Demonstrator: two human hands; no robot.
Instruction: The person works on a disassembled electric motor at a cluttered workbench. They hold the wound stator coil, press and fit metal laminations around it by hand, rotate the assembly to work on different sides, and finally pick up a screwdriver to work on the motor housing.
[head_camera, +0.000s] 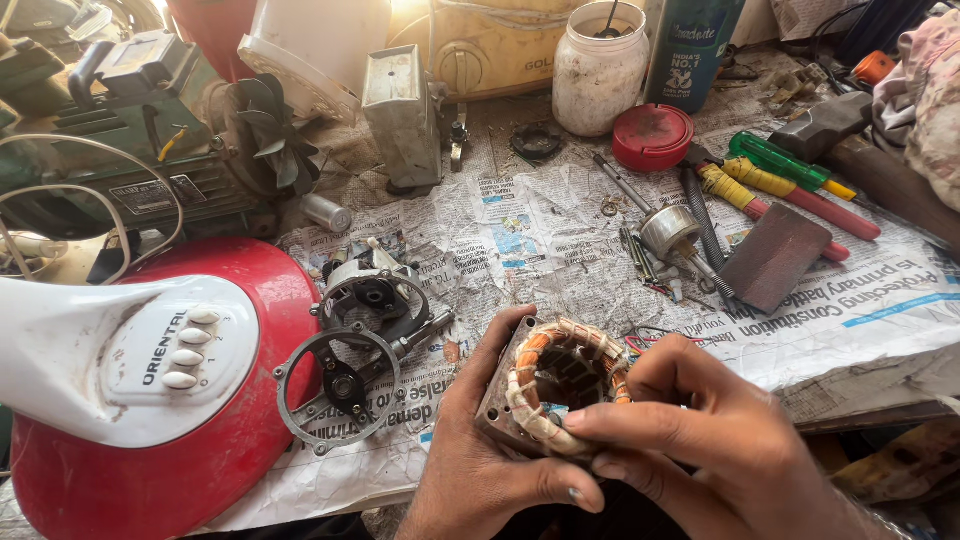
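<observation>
Both hands gripping the square motor stator wound with orange-and-cream copper coils (553, 385): left hand (480, 455) cupping beneath, right hand (700, 440) fingers (610, 420) closing on the near coil rim, bore facing up, above the newspaper-covered counter (850, 310).

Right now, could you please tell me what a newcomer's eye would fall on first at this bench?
First, the copper-wound motor stator at bottom centre, cradled by the left hand and pinched by the right hand. Next, the red-and-white fan base with its push buttons fills the lower left. Screwdrivers and a red lid lie on the newspaper at upper right.
</observation>
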